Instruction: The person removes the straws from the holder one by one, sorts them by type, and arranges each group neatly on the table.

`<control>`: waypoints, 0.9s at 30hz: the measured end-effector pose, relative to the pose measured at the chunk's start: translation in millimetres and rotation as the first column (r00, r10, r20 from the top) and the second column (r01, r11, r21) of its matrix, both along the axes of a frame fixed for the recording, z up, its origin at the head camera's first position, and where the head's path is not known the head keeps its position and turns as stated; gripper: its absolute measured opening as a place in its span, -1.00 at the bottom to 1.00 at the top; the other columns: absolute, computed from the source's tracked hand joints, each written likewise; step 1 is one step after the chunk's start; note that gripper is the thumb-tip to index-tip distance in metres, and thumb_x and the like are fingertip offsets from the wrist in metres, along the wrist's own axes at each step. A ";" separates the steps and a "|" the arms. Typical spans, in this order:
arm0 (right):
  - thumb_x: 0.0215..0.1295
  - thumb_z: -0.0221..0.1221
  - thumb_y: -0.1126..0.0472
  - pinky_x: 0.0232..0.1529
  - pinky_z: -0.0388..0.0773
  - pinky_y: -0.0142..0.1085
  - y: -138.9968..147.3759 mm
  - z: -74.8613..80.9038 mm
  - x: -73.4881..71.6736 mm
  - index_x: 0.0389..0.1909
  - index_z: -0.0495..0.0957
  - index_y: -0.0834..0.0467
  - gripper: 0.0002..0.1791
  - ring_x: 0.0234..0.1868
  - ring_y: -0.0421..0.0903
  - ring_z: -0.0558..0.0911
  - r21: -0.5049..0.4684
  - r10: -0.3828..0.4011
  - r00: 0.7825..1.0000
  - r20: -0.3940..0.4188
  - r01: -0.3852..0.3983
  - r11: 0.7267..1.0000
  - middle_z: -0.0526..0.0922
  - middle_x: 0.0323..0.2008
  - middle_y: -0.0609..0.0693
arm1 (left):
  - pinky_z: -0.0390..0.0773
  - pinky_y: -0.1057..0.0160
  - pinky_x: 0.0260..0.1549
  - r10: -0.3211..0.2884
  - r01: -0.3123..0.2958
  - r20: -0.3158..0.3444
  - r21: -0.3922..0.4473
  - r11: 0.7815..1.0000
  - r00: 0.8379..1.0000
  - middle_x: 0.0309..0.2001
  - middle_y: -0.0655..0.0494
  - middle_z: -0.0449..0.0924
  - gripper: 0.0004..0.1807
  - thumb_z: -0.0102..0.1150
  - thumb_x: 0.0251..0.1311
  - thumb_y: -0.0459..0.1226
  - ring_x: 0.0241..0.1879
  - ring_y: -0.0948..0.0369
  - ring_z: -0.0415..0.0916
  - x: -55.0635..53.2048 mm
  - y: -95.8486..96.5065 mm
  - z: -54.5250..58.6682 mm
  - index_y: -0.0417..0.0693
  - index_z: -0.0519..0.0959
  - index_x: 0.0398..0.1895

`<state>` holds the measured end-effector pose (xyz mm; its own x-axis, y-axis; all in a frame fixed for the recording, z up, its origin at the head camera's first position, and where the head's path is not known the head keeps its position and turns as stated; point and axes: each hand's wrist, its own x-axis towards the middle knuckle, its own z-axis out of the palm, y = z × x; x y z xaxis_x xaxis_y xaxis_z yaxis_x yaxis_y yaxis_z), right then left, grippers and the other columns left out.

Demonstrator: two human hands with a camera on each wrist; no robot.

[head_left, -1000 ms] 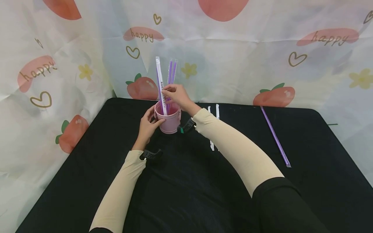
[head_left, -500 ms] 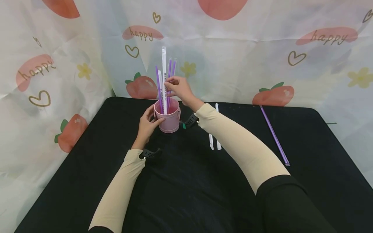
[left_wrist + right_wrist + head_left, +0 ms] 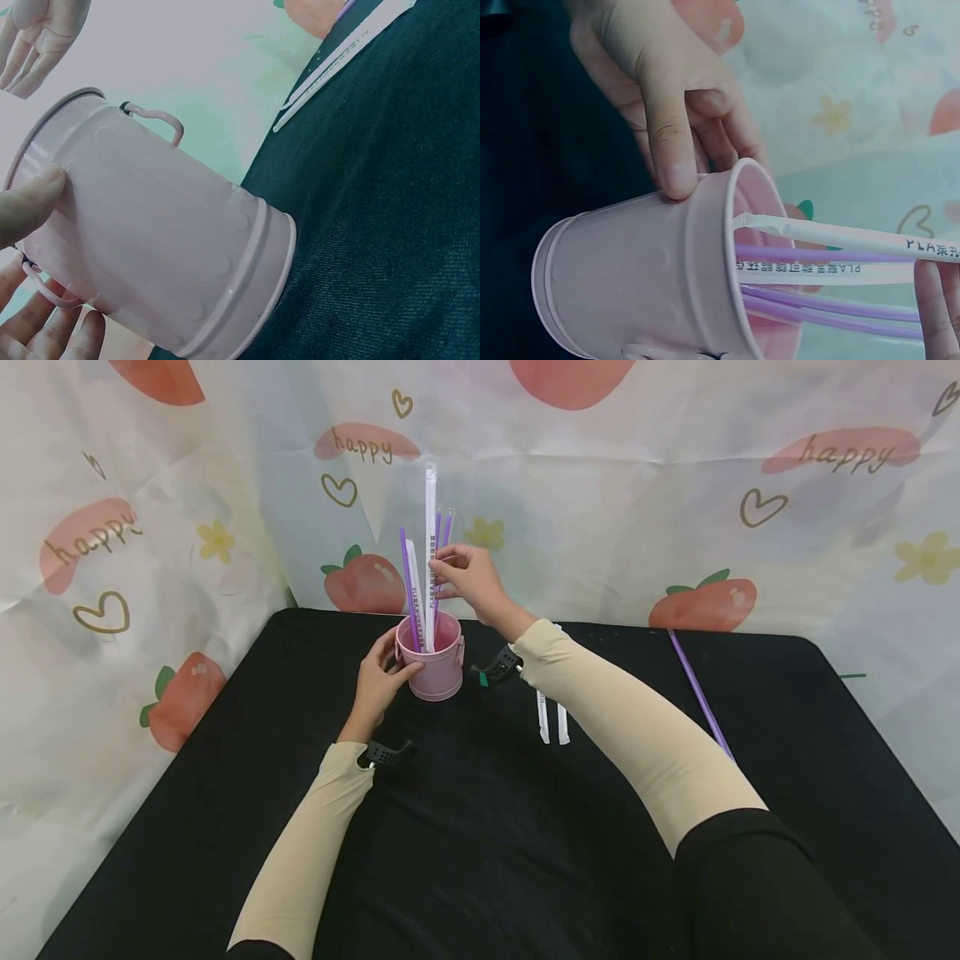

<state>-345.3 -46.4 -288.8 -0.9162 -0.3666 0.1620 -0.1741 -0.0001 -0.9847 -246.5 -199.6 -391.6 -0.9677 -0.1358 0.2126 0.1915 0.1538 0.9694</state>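
Note:
A small pink bucket (image 3: 437, 678) with side handles stands near the table's back edge. My left hand (image 3: 372, 683) grips its left side, thumb (image 3: 34, 196) on the front and fingers around the back. My right hand (image 3: 480, 581) pinches a white paper-wrapped straw (image 3: 431, 493) between thumb and fingers, above the bucket. The straw stands nearly upright, its lower end just inside the rim in the right wrist view. Also in the bucket lean another white wrapped straw (image 3: 832, 270), a purple straw (image 3: 407, 560) at the left and two purple straws (image 3: 840, 306) in clear sleeves.
Two white wrapped straws (image 3: 543, 722) lie side by side on the black-covered table (image 3: 480, 827), partly under my right forearm. Farther right lies a long purple straw (image 3: 693, 681), its near end hidden by the sleeve. A printed cloth (image 3: 585, 527) hangs close behind the table.
My right hand has risen and shifted right, lifting the white wrapped straw higher in the bucket and away from the other white one. My left hand keeps its grip on the bucket.

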 end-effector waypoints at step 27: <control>0.29 0.10 0.34 -0.32 0.70 -0.28 54.1 20.5 14.4 -0.10 0.47 0.37 -0.79 -0.37 -0.17 0.62 0.008 0.064 0.998 -0.021 -0.064 0.998 0.59 -0.36 -0.06 | 0.25 -0.05 0.33 -0.004 0.004 -0.025 0.014 1.000 1.000 0.36 -0.20 0.22 -0.25 0.26 0.08 -0.44 0.37 -0.04 0.19 0.9 0.6 -0.9 -0.27 0.19 0.36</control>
